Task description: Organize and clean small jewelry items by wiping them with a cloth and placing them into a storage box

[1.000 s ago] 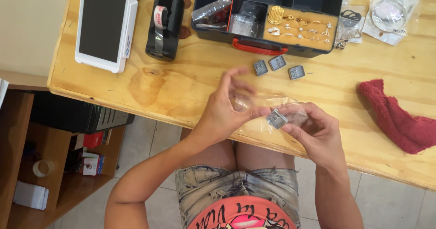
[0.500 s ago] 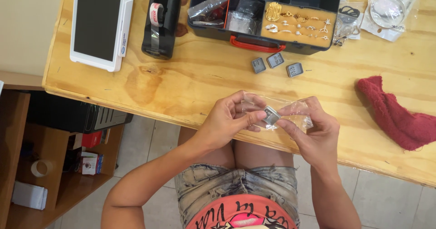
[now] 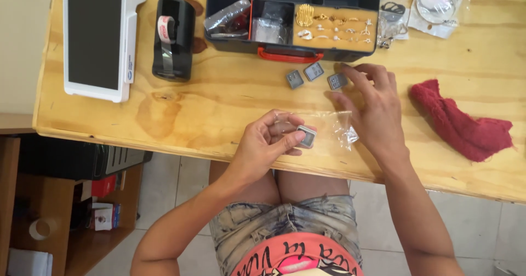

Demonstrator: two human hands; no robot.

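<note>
left hand [image 3: 267, 143]: pinches small grey square box [image 3: 306, 137] inside clear plastic bag [image 3: 329, 131], contents unclear. right hand [image 3: 371, 107]: fingers spread, partly covering another grey box [image 3: 337, 81].

The left hand [image 3: 268, 142] is held palm-down, its fingers curled inward and the thumb pressed toward the fingertips in a pinch. The left forearm is angled up from the lower left. The right hand [image 3: 372, 109] is stretched forward with the fingers spread and extended, palm down. The right forearm is run straight up from the lower right.
</note>
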